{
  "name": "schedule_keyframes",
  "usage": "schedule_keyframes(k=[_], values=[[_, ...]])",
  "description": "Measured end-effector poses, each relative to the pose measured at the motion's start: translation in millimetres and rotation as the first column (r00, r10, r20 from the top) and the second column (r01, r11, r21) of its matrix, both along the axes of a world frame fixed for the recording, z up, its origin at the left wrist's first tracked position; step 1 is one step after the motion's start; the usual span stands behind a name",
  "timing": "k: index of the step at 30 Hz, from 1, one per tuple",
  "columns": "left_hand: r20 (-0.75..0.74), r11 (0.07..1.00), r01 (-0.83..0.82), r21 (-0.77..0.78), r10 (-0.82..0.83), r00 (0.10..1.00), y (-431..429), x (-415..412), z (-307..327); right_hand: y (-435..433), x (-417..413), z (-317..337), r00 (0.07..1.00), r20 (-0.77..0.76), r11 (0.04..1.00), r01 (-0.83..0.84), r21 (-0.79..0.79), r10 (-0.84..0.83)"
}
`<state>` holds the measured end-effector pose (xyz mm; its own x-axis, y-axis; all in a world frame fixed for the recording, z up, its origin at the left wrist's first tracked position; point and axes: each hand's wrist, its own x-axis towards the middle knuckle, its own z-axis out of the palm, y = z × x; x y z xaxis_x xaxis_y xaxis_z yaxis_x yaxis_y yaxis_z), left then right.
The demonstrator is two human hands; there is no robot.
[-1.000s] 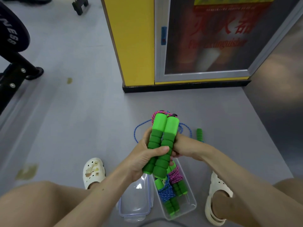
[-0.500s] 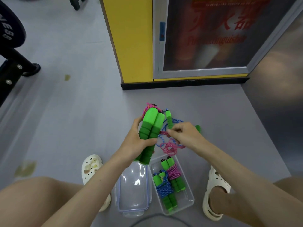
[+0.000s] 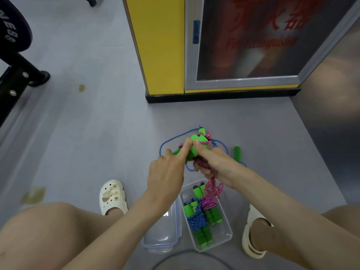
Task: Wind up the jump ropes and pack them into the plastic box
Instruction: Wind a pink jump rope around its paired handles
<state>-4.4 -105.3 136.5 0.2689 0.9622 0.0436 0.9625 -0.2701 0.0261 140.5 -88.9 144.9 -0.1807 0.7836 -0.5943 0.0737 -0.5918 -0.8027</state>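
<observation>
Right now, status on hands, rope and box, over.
Left hand holds the green handles; right hand grips the pink rope. Plastic box open, two wound ropes inside. Blue rope loose on floor behind.

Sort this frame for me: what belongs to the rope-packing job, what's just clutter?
Job:
- pink rope, held by left hand and right hand
- blue rope, loose on the floor
- plastic box holding two wound ropes
- lid

Clutter:
- weight plate
- fire extinguisher cabinet
- floor stain
</observation>
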Motion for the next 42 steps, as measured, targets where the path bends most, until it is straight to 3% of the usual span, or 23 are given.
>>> schedule_keyframes(k=[4, 9, 11, 14, 16, 19, 23, 26, 31, 42], values=[[0.062, 0.983, 0.018, 0.182, -0.030, 0.998, 0.6, 1.5, -17.8, 0.1, -0.9, -3.6, 0.991, -0.024, 0.990, 0.134, -0.039, -0.135], [0.275, 0.989, 0.028, -0.146, 0.013, 0.961, 4.1, 5.8, -10.6, 5.8, 7.7, -8.5, 0.982, -0.048, 0.983, 0.185, 0.012, -0.184], [0.488, 0.941, 0.027, -0.336, 0.149, 0.860, 10.1, 2.9, -6.7, 7.3, 12.0, -9.9, 0.980, -0.072, 0.982, 0.187, 0.021, -0.185], [0.692, 0.791, 0.109, -0.602, 0.449, 0.565, 19.9, -4.1, 0.6, 8.1, 17.1, -8.7, 0.979, -0.144, 0.987, 0.153, 0.038, -0.146], [0.682, 0.656, 0.234, -0.718, 0.595, 0.424, 20.0, -7.5, 5.2, 8.0, 19.4, -7.6, 0.973, -0.199, 0.991, 0.128, 0.044, -0.117], [0.605, 0.481, 0.391, -0.785, 0.733, 0.311, 19.5, -10.0, 9.9, 7.0, 19.3, -6.6, 0.962, -0.250, 0.991, 0.124, 0.048, -0.108], [0.540, 0.411, 0.460, -0.787, 0.819, 0.192, 20.2, -11.7, 8.4, 6.7, 19.1, -7.9, 0.948, -0.295, 0.982, 0.156, 0.108, -0.118], [0.534, 0.414, 0.505, -0.758, 0.838, 0.114, 17.3, -7.9, 9.9, 6.7, 18.0, -12.8, 0.968, -0.224, 0.981, 0.143, 0.133, -0.111], [0.605, 0.542, 0.394, -0.743, 0.794, 0.049, 15.4, -1.2, 6.6, 4.9, 17.6, -15.5, 0.997, 0.072, 0.990, 0.021, 0.137, -0.031], [0.702, 0.681, 0.176, -0.711, 0.701, 0.125, 21.1, -9.0, 2.7, 0.7, 13.9, -9.9, 0.957, 0.283, 0.985, -0.103, 0.137, 0.061]])
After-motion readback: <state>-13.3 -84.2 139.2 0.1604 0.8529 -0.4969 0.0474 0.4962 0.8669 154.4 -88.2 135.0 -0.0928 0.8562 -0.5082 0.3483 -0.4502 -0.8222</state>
